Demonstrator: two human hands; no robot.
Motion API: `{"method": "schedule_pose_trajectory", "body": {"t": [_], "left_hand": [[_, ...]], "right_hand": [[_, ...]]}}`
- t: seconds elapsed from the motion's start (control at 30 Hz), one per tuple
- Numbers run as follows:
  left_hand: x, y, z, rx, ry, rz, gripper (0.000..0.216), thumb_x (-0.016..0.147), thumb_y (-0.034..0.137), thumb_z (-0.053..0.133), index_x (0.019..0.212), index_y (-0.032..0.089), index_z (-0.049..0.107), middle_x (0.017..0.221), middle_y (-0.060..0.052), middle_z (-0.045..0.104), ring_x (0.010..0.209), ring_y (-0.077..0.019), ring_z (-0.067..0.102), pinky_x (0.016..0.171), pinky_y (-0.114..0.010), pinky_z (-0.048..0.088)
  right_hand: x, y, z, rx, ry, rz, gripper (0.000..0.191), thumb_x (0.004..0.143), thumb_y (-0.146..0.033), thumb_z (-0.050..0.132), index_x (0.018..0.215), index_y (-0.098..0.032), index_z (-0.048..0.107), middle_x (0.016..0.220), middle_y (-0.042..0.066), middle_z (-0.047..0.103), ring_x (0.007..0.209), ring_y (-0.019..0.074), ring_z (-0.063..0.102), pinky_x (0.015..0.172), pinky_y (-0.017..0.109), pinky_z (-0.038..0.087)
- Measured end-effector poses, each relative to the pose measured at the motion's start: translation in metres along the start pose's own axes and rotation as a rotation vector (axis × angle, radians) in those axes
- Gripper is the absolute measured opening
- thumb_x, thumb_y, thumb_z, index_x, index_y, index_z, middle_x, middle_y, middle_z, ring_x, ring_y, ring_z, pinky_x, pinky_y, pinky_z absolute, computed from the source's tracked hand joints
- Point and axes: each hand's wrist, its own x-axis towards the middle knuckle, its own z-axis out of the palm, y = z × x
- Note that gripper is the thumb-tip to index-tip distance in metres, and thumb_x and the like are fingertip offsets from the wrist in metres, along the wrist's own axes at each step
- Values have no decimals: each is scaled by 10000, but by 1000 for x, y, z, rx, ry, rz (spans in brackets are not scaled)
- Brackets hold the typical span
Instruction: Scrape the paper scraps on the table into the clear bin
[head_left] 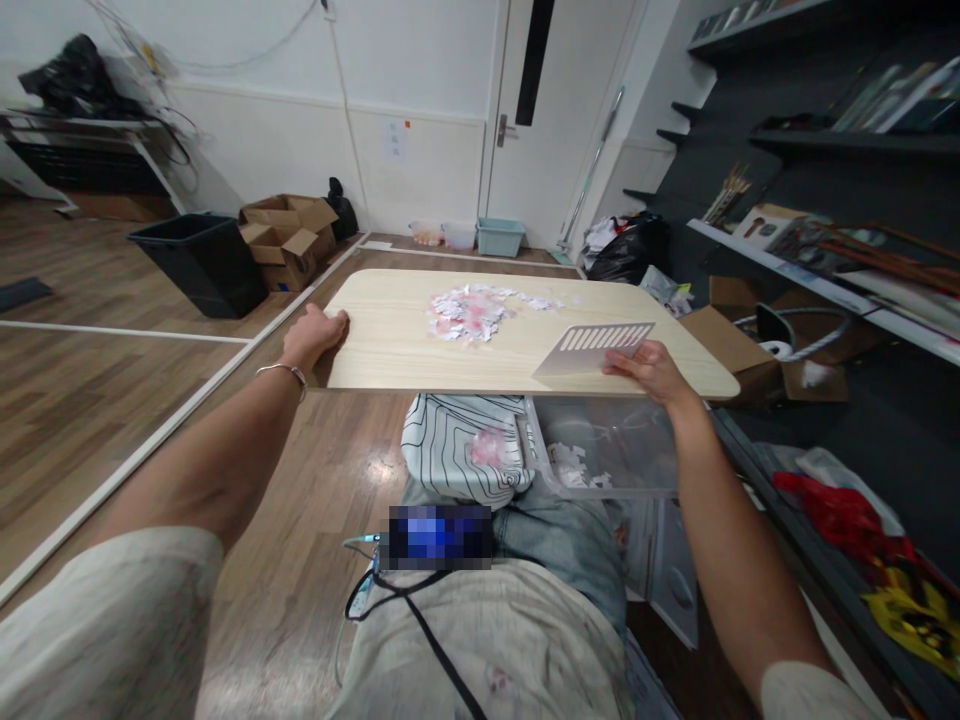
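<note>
A light wooden board (390,340) lies across in front of me, raised above my lap. My left hand (313,335) grips its left edge, fingers curled over the rim. My right hand (651,368) holds a flat white scraper with slots (592,347), which rests on the board's right part. A heap of pink and white paper scraps (472,312) sits at the board's middle, left of the scraper and apart from it.
Below the board's near edge stand a clear plastic bin (607,445) with paper scraps inside and a striped cushion (459,445). Cardboard boxes (289,240) and a black bin (202,262) stand far left. Dark shelves (825,260) run along the right.
</note>
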Motion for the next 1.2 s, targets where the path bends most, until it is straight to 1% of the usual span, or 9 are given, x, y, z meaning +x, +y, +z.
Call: {"method": "schedule_pose_trajectory", "body": {"t": [0.13,0.23,0.37,0.6,0.73,0.9,1.0,1.07,1.2], "left_hand": [[-3,3,-2,3,0,-11,824,995,605,515,1568,15,559,1477,-364,717,1384,-533,689,1100,-641,569],[-5,5,-4,5,-3,-27,826,990,610,519,1574,27,559,1486,-354,716,1401,-531,678,1111,-634,561],[-6,7,-7,6,-18,-39,828,982,611,519,1573,31,555,1481,-361,714,1387,-536,683,1098,-640,565],[-9,6,-7,-12,-18,-19,844,990,624,506,1593,35,537,1511,-356,701,1430,-525,660,1142,-626,547],[-9,6,-7,-1,-20,-17,843,997,613,496,1593,18,531,1520,-365,692,1427,-529,663,1139,-623,550],[-7,6,-7,9,-15,-15,855,988,621,507,1586,11,549,1488,-372,711,1385,-540,688,1101,-627,566],[-8,6,-7,7,-39,1,847,991,625,471,1556,4,585,1468,-382,718,1382,-545,688,1094,-624,565],[-10,7,-8,0,-45,-3,849,994,629,461,1556,3,580,1447,-385,727,1379,-539,694,1094,-613,568],[-15,11,-10,-8,-51,-29,855,1004,640,455,1574,12,560,1467,-386,717,1374,-531,704,1094,-607,577]], "right_hand": [[-1,0,0,-4,-2,3,690,415,-680,1119,824,-201,836,905,48,850,744,176,746,700,312,738],[-2,0,-2,22,11,13,690,405,-654,1131,838,-208,833,930,50,856,771,191,768,734,339,752],[-1,2,-3,70,68,-11,677,443,-668,1119,853,-221,818,950,36,852,814,198,790,818,383,768],[2,3,0,-134,34,-42,741,469,-759,1071,863,-174,845,907,83,855,794,244,799,825,431,752],[0,3,0,-136,28,-39,682,511,-724,1074,849,-176,850,884,88,855,799,258,807,827,426,743],[-3,1,2,-124,102,-96,679,516,-732,1064,878,-195,859,901,81,866,849,277,808,866,439,723],[-3,-4,11,-223,44,-181,640,627,-795,989,854,-212,855,917,94,866,937,317,809,930,457,686],[-2,-9,20,-279,-13,-222,633,698,-835,927,804,-217,837,901,100,852,908,309,795,898,433,668],[-2,-17,42,-308,-81,-284,627,756,-858,866,797,-234,828,903,100,843,878,304,778,874,421,649]]}}
